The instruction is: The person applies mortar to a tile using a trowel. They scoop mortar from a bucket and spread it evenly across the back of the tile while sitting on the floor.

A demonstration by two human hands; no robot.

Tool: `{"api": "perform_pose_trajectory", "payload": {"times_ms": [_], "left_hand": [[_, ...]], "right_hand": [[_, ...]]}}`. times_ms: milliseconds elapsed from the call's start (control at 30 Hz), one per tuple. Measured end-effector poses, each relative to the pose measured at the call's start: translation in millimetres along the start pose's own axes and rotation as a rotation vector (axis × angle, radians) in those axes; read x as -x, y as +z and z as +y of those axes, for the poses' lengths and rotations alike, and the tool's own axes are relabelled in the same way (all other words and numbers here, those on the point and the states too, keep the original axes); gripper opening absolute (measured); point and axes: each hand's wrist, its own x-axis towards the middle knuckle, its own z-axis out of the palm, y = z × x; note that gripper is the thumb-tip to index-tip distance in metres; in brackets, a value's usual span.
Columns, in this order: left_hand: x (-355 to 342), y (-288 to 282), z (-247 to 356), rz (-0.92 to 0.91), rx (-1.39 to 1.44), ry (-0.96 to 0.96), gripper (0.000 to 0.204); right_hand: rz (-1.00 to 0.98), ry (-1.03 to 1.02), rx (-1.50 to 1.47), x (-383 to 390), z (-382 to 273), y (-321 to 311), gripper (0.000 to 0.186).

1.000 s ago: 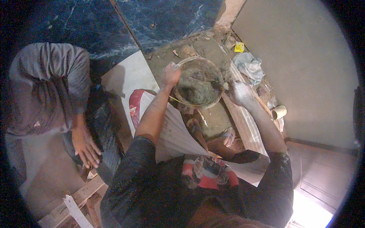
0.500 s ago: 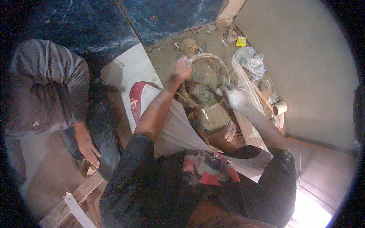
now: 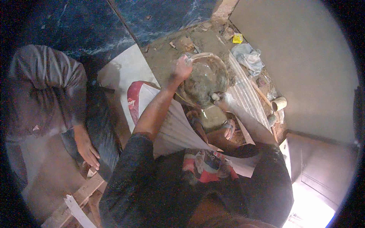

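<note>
From where I'm standing, with the person's straight-ahead as 12 o'clock, a round, mortar-crusted bucket (image 3: pixel 208 55) is sitting at 12 o'clock, just beyond the forearms, and wet grey mortar (image 3: pixel 199 81) is lying inside it. The left hand (image 3: pixel 183 68) is clenching its rim at 10 o'clock. The right hand (image 3: pixel 228 102) is grasping what is looking like a pale, knob-ended handle (image 3: pixel 215 97) at 5 o'clock — I cannot tell what tool it is belonging to.

The rim is looking slick, so the weak point may be the left hand: with only that 1 hold showing, a hard push from the right could be enough for the bucket to swing or tip. Mortar could then be slopping towards 6 o'clock, where a sandalled foot (image 3: pixel 229 128) is resting near the bucket.

As for edges, a long, white woven strip (image 3: pixel 249 95) is running beside the bucket at 3 o'clock, close enough for the right forearm to be dragging it. A flat white panel (image 3: pixel 127 72) is bounding the 9 o'clock side — the most room is lying at 11 o'clock, over the mortar-smeared floor (image 3: pixel 163 53), up to the blue-black, marble-patterned panels (image 3: pixel 171 17).
</note>
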Motion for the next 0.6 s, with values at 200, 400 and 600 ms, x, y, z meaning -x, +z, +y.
{"api": "perform_pose_trajectory", "payload": {"times_ms": [200,400,600], "left_hand": [[6,23,-24,0.358,-0.070,0.388,0.032],[5,27,-19,0.328,-0.025,0.236,0.029],[2,3,-4,0.060,0.029,0.063,0.024]], "right_hand": [[-0.068,0.195,-0.300,-7,-20,26,0.027],[0.067,0.054,-0.442,-6,-10,47,0.029],[0.019,0.070,-0.743,5,-34,42,0.025]]}}
